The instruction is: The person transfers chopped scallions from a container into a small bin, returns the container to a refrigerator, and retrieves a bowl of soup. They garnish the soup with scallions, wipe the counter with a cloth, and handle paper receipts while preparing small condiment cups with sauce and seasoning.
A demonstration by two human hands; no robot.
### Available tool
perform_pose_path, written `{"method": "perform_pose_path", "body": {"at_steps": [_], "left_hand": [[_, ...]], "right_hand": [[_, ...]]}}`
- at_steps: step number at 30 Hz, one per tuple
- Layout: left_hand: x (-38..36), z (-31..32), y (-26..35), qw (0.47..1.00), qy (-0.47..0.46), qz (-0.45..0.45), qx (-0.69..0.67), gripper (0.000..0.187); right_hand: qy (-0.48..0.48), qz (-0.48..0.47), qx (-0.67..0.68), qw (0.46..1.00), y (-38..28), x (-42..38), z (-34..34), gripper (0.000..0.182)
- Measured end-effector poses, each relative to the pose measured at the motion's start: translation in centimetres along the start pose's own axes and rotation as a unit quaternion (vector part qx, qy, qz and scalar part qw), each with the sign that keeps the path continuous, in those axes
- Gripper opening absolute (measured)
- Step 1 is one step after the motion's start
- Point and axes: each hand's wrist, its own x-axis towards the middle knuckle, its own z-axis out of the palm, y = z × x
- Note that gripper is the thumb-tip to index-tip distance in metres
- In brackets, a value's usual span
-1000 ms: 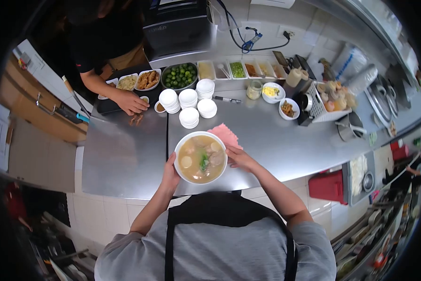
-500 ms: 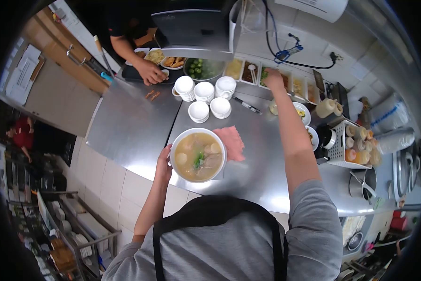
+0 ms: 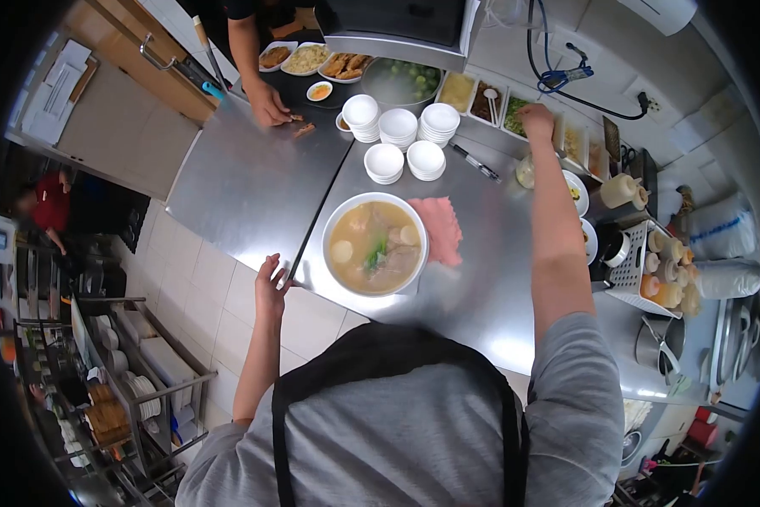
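A white bowl of soup [image 3: 375, 244] stands on the steel counter, with pale round slices, meat and a green garnish in cloudy broth. My left hand [image 3: 270, 286] is off the bowl, at the counter's front edge, its fingers apart and holding nothing. Reaching far forward, my right hand [image 3: 536, 123] is at the tray of chopped greens [image 3: 513, 116]. Its fingers are drawn together and their tips are partly hidden, so what they hold cannot be made out. A pink cloth [image 3: 437, 231] lies beside the bowl, partly against its right side.
Stacks of small white dishes [image 3: 384, 160] and a marker [image 3: 475, 162] lie beyond the bowl. A co-worker's hand [image 3: 268, 106] is by brown strips [image 3: 303, 129] at the far left. A basket of sauce bottles [image 3: 646, 275] and a pot [image 3: 659, 345] stand on the right.
My left hand has let go of the bowl's rim and moved left. My right hand stays at the trays. The co-worker's hand has left a small dish for the brown strips. The view has shifted.
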Motion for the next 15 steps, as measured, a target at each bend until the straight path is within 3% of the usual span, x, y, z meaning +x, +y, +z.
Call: {"method": "perform_pose_path", "body": {"at_steps": [2,5,6,9,10,12,15], "left_hand": [[-0.3,-1.1,-0.3,1.0,0.012,0.004,0.0,0.054],[-0.2,-2.7,-1.2,0.999,0.043,0.005,-0.023,0.054],[-0.3,-3.4,-1.5,0.997,0.061,0.007,-0.036,0.053],[-1.0,-5.0,-2.2,0.995,0.089,0.015,-0.032,0.053],[-1.3,-5.6,-2.5,0.995,0.098,0.025,-0.026,0.054],[-1.3,-6.9,-3.3,0.993,0.114,0.023,-0.025,0.051],[-1.0,-8.5,-4.9,0.992,0.126,0.004,0.02,0.044]], "right_hand": [[0.0,0.038,0.026,0.999,0.3,0.5,0.0,0.013],[-0.012,0.123,0.263,0.957,2.4,1.6,1.0,0.019],[-0.018,0.124,0.263,0.957,2.8,1.0,0.8,0.019],[-0.027,0.195,0.596,0.778,1.1,-1.2,-1.0,0.025],[-0.036,0.198,0.596,0.778,-0.1,-2.5,-1.7,0.025],[-0.08,0.187,0.684,0.701,-2.9,-4.9,-3.6,0.024],[-0.228,0.107,0.636,0.729,-9.6,-10.9,-5.8,0.026]]}}
